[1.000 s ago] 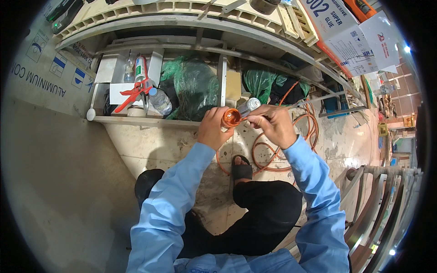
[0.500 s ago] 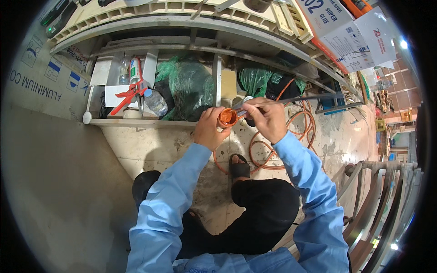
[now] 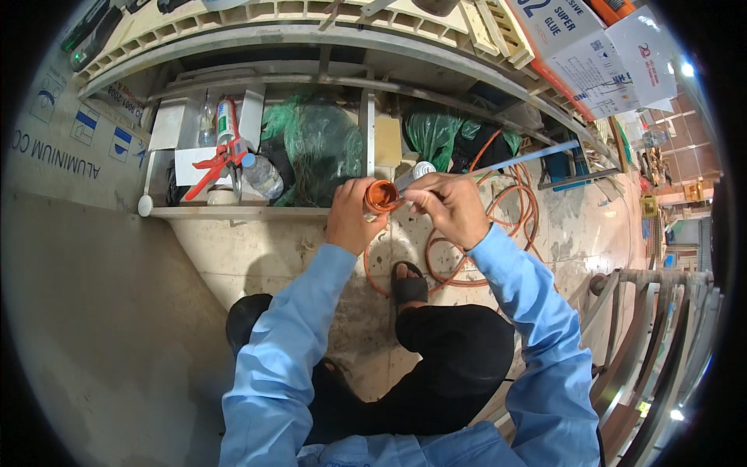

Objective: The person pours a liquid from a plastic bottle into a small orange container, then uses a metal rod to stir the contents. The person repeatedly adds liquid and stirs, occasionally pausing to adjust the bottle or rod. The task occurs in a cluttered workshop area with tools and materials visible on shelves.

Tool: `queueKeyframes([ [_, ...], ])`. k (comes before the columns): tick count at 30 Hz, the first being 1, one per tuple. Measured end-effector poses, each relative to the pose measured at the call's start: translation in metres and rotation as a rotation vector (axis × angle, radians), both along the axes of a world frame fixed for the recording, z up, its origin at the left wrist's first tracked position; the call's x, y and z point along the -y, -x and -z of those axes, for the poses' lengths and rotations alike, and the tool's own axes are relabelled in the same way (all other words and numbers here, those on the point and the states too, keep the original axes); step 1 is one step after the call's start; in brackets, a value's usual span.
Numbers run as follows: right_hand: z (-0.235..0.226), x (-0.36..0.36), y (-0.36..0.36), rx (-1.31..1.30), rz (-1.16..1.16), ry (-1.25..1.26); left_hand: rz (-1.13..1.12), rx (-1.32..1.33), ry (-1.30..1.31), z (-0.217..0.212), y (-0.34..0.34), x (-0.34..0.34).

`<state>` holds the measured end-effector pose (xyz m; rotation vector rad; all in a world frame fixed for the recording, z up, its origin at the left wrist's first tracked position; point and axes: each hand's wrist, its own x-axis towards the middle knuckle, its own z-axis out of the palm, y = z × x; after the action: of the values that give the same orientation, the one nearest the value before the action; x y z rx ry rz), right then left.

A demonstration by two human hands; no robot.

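My left hand [image 3: 350, 216] is wrapped round a small open jar [image 3: 381, 194] with an orange rim and orange-brown stuff inside. Its mouth faces up toward me. Close on its right, my right hand [image 3: 457, 208] pinches a long, thin, flat strip [image 3: 529, 158]. The strip's far end sticks out to the upper right, and its near tip is at the jar's mouth; how deep it reaches I cannot tell. Just behind the hands stands a white bottle or can [image 3: 421, 170], partly hidden.
A shelf frame [image 3: 241, 212] ahead holds a red caulking gun [image 3: 226, 159], a plastic bottle [image 3: 262, 177] and green plastic bags [image 3: 331, 144]. An orange hose [image 3: 510, 261] lies coiled on the floor. Metal bars [image 3: 630, 335] stand at right, a grey panel [image 3: 101, 311] at left.
The strip's far end has swung a little upward and its tip has shifted at the jar's mouth. The jar has moved slightly left and appears more tilted toward the right hand.
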<state>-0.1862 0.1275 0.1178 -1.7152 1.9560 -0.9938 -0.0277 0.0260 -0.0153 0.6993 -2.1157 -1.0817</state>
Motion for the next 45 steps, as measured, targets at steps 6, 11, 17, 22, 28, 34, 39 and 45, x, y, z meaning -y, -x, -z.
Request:
queueKeyframes([
  [6,-0.002,0.004,0.0,0.252,0.037,-0.048,0.001,-0.067,0.059,-0.001,0.003,0.0],
  [11,-0.011,-0.002,0.006,0.011,-0.031,-0.059,-0.005,-0.033,-0.045,-0.001,-0.002,0.002],
  [17,-0.029,0.0,0.018,-0.103,-0.142,-0.085,-0.003,-0.045,-0.05,0.002,0.002,0.004],
  [22,-0.051,-0.008,0.019,-0.039,-0.224,-0.015,-0.003,-0.035,-0.096,0.003,0.001,0.004],
  [28,-0.043,-0.004,0.017,-0.22,-0.222,-0.007,0.012,-0.034,-0.105,0.0,0.002,0.003],
  [34,-0.027,-0.006,0.0,0.031,-0.056,-0.099,0.018,-0.03,-0.106,-0.002,0.001,0.001],
  [39,-0.014,0.007,0.005,-0.083,0.076,-0.148,0.027,-0.05,-0.121,-0.005,0.002,0.0],
  [45,0.003,0.006,-0.004,0.167,0.07,-0.045,0.036,-0.065,-0.093,-0.003,-0.001,0.005],
])
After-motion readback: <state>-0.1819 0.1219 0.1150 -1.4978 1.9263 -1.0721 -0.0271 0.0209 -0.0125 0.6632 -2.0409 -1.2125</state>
